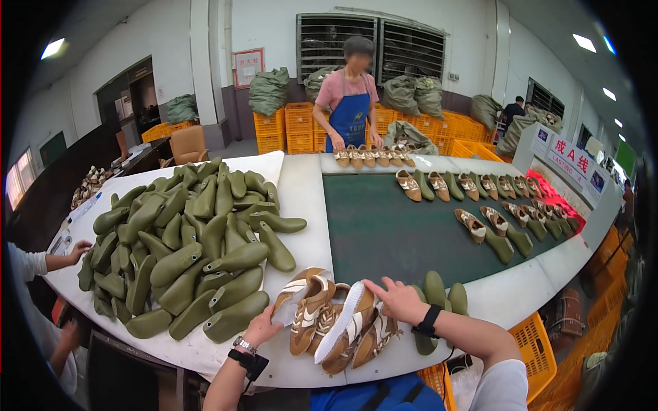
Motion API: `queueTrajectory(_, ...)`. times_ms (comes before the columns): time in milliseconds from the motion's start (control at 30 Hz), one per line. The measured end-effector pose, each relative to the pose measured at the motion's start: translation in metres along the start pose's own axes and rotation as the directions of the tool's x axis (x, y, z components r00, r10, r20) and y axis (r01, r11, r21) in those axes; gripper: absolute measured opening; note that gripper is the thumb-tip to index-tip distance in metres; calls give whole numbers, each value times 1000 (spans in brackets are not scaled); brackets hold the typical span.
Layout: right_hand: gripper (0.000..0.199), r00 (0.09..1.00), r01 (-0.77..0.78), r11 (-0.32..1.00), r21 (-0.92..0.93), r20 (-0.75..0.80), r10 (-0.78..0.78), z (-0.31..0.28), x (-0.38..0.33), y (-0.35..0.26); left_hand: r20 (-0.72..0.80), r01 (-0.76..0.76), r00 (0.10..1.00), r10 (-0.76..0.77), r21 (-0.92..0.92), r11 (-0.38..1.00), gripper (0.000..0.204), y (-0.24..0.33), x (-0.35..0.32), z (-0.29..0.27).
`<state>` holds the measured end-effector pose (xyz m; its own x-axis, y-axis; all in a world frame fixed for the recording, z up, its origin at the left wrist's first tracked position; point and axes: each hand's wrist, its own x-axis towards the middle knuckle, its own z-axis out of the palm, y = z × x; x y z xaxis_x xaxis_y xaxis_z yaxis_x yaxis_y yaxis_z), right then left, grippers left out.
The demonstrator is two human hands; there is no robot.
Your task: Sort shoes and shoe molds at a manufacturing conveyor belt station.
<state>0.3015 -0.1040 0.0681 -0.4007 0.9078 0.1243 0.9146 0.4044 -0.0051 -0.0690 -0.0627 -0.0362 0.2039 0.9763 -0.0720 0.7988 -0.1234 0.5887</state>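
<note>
White-soled shoe (340,322), axis 1-to-7 o'clock, lay 8 o'clock from nearer right hand (403,301), part-spread, touching upper end; left hand (260,329) half-curled; both grips unclear.

One head-worn fisheye view, above and behind the fingers (382,292), facing forward and down, near, worktable (303,198) beyond them.

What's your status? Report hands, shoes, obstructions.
Left hand at one shoe, contact unclear. Right hand touching a tilted shoe, white sole showing. Shoes bunched together. Lasts piled near left hand.
</note>
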Motion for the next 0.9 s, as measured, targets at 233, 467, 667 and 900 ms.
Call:
queueTrajectory(233,35,852,513,836,-195,0,-523,37,51,4,-509,-266,848,145,-174,948,37,58,-88,16)
queueTrajectory(467,23,890,449,894,14,88,-448,-21,90,7,521,319,780,346,-807,496,36,126,-140,111)
queueTrajectory(667,50,700,53,724,688,491,-518,-71,139,1,753,789,608,252,-609,-84,45,128,-92,137)
queueTrajectory(900,68,538,256,726,639,530,-656,18,220,-45,756,766,604,252,-463,-447,49,137,-85,172)
